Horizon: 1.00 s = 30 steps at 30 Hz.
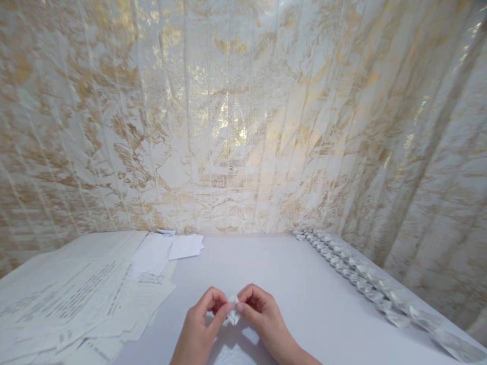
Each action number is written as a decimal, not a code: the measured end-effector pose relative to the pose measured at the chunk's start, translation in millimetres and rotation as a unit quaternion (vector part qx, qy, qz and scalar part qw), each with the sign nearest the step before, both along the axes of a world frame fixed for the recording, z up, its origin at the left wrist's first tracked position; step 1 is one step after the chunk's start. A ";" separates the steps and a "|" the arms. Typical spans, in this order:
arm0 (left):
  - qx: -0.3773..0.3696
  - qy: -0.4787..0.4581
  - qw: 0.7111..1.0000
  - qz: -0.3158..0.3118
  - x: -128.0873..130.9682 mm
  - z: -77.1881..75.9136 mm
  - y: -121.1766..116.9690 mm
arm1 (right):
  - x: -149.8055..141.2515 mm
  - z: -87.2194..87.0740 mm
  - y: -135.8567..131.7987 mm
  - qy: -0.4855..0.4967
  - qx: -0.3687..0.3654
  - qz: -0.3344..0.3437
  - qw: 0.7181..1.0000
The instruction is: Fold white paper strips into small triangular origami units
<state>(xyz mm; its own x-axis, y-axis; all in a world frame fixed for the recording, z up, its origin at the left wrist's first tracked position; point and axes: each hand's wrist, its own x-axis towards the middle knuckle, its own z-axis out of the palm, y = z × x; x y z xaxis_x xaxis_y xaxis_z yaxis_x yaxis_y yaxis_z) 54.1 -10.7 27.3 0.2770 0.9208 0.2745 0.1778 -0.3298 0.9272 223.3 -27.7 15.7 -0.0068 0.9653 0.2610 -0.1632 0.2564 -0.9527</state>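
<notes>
Between my two hands is a small folded piece of white paper point(233, 315), held just above the white table. My left hand point(205, 319) pinches its left side between thumb and forefinger. On the right side, the thumb and forefinger of my right hand point(264, 317) grip it the same way. The paper comes to a point at the bottom, and the fingertips hide part of its edges. Below the hands, at the bottom edge, a pale textured thing point(233, 356) shows only in part; I cannot make out what it is.
Printed paper sheets point(76, 294) lie in loose piles on the left of the table point(243, 263). Small blank paper pieces point(186, 246) lie at the back left. Rows of folded paper pieces point(353, 274) run along the right edge. A patterned gold-and-white curtain point(236, 126) hangs behind.
</notes>
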 end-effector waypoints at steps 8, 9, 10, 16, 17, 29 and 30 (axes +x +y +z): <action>-0.031 -0.002 0.999 -0.014 -1.0 -2.2 -1.3 | -2.7 0.6 0.1 0.038 0.008 0.002 0.999; -0.033 -0.005 0.999 -0.017 -0.6 -2.3 -1.6 | -2.2 0.3 0.0 0.034 0.010 -0.004 0.999; -0.037 -0.009 0.999 -0.021 -0.3 -2.2 -1.7 | -1.6 0.0 -0.2 0.027 0.014 -0.009 0.999; -0.042 0.030 0.996 -0.070 2.2 1.1 0.1 | 2.0 3.5 -2.5 -0.045 0.028 -0.028 0.998; -0.035 0.037 0.997 -0.066 2.3 1.7 0.1 | 2.1 5.0 -3.2 -0.060 0.030 -0.029 0.997; -0.053 0.029 0.997 -0.046 0.4 9.0 4.9 | -0.1 10.1 -5.5 -0.135 -0.002 0.001 0.991; -0.063 0.026 0.996 -0.049 0.2 9.5 6.7 | 0.0 9.8 -4.4 -0.122 -0.007 0.009 0.992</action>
